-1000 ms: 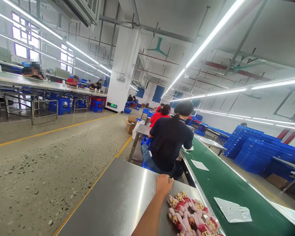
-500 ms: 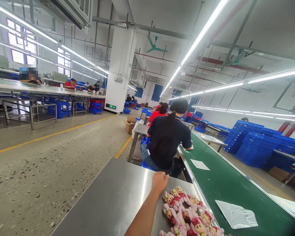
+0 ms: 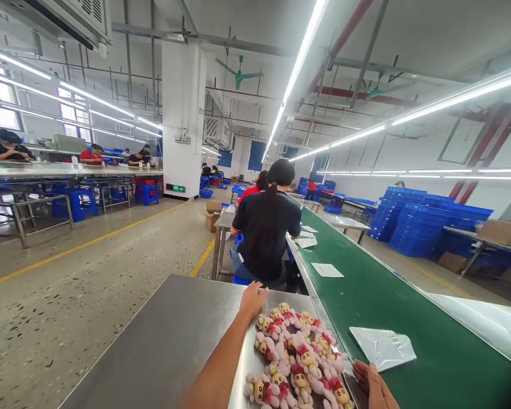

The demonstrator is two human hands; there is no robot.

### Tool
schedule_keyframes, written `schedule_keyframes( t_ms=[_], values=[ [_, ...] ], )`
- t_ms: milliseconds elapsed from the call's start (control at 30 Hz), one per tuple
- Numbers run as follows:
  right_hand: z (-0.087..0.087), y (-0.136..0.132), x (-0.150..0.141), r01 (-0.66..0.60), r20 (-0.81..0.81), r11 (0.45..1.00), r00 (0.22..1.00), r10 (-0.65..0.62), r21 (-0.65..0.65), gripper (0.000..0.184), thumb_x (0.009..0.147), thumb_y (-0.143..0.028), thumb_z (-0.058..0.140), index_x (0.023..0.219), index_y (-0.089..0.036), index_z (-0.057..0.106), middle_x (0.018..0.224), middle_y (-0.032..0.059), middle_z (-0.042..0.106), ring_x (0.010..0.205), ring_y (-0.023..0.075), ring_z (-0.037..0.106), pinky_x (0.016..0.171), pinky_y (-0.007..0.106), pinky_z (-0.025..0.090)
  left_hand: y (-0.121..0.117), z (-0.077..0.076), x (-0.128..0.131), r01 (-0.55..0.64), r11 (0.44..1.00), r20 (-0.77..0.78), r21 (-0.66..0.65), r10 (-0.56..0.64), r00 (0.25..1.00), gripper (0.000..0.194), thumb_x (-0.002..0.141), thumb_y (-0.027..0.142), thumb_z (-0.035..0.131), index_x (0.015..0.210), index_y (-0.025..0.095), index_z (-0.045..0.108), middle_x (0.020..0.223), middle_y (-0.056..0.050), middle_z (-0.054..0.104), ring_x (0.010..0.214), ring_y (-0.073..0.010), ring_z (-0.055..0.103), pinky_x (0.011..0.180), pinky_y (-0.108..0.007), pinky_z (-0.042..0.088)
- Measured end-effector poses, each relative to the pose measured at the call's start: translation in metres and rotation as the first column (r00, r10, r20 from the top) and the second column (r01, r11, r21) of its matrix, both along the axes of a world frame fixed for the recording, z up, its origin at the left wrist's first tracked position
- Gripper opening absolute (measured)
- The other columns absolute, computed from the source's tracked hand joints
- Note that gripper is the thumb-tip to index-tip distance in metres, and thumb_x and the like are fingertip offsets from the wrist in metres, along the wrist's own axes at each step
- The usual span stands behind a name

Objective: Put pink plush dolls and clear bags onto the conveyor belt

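My left hand (image 3: 252,299) rests palm down near the far edge of the steel table (image 3: 176,318), fingers apart and partly extended, holding nothing. Just right of that wrist lies a pile of small pink plush dolls (image 3: 300,358) with big-eyed faces and red bows. My right hand (image 3: 377,389) is at the lower right, where the table meets the green conveyor belt (image 3: 366,295). Its fingers stretch out beside the dolls, and nothing shows in them. A clear-white plastic bag (image 3: 383,347) lies on the belt just beyond these fingertips.
A person in a dark shirt (image 3: 266,233) sits ahead, left of the belt. Flat white packets (image 3: 327,270) lie farther along it. Blue crates (image 3: 421,221) are stacked at right. A cardboard box (image 3: 212,217) stands on the floor; long worktables (image 3: 68,169) are at left.
The view has turned, so the table and belt sit farther left and lower. My right hand has come into view at the lower right. My left hand stays beside the dolls.
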State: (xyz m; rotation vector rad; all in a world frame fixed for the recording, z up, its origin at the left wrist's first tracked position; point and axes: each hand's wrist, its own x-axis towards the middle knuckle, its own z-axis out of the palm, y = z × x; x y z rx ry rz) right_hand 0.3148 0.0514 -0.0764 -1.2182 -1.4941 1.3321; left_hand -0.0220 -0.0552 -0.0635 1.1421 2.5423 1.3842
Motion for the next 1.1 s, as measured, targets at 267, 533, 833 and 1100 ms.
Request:
schedule_keyframes(
  t_ms=[267, 533, 833, 1100],
  values=[
    [-0.013, -0.001, -0.002, -0.007, 0.025, 0.994, 1.000, 0.004, 0.105, 0.060, 0.074, -0.067, 0.040, 0.098, -0.017, 0.063, 0.103, 0.0066, 0.067, 0.097, 0.0233, 0.061, 0.090, 0.032, 0.045, 0.002, -0.007, -0.004, 0.009, 0.999, -0.062, -0.045, -0.012, 0.998, 0.038, 0.084, 0.040, 0.043, 0.109, 0.017, 0.061, 0.120, -0.010, 0.059, 0.120, -0.0222, 0.045, 0.100, -0.032, 0.031],
    [-0.011, -0.009, -0.005, -0.020, 0.066, 0.988, 0.998, 0.010, 0.153, 0.059, 0.079, -0.065, 0.034, 0.099, -0.017, 0.062, 0.102, 0.0057, 0.067, 0.098, 0.0223, 0.060, 0.088, 0.030, 0.044, 0.000, -0.009, -0.008, -0.002, 0.994, -0.098, -0.112, -0.009, 0.995, 0.042, 0.085, 0.044, 0.039, 0.109, 0.017, 0.061, 0.122, -0.011, 0.058, 0.116, -0.0226, 0.049, 0.096, -0.032, 0.034],
    [-0.008, -0.013, -0.008, 0.002, 0.037, 0.987, 0.999, -0.008, 0.159, 0.058, 0.078, -0.066, 0.034, 0.097, -0.018, 0.062, 0.100, 0.0057, 0.067, 0.097, 0.0223, 0.060, 0.088, 0.031, 0.043, -0.001, -0.010, -0.011, -0.003, 0.987, -0.104, -0.162, -0.014, 0.995, 0.043, 0.085, 0.044, 0.037, 0.111, 0.018, 0.059, 0.122, -0.009, 0.058, 0.113, -0.0220, 0.051, 0.095, -0.031, 0.034],
    [-0.002, -0.017, -0.008, -0.005, 0.035, 0.986, 0.999, -0.001, 0.167, 0.053, 0.080, -0.063, 0.034, 0.094, -0.020, 0.063, 0.100, 0.0066, 0.067, 0.097, 0.0231, 0.060, 0.088, 0.033, 0.043, -0.002, -0.010, -0.012, 0.011, 0.986, -0.112, -0.165, -0.029, 0.993, 0.042, 0.086, 0.045, 0.036, 0.109, 0.020, 0.060, 0.118, -0.007, 0.061, 0.106, -0.0223, 0.055, 0.089, -0.031, 0.038]
  ],
)
